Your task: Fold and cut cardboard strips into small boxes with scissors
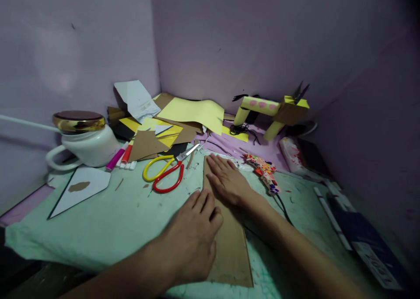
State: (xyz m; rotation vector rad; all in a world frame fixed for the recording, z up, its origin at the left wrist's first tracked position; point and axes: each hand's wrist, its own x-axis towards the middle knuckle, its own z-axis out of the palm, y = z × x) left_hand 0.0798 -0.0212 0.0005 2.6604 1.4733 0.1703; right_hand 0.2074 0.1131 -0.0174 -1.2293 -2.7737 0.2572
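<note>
A long strip of brown cardboard (233, 259) lies on the green cloth in front of me, running away from me. My right hand (229, 181) rests flat on its far end, palm down with the fingers stretched out. Nearer to me, my left hand (197, 235) has its fingers bent together at the strip's left edge; its thumb is mostly hidden. To the left of the hands lie scissors (170, 170) with one yellow and one red handle, blades partly apart. On the right is a glue gun (263, 171) covered in a colourful pattern, with a black cord.
A white lidded mug (88, 144), markers (117, 157) and a white cut piece (80, 189) stand or lie at left. Paper and cardboard scraps (190, 115) pile up behind. A yellow paper animal figure (262, 104) stands far right, a dark blue book (367, 242) nearer.
</note>
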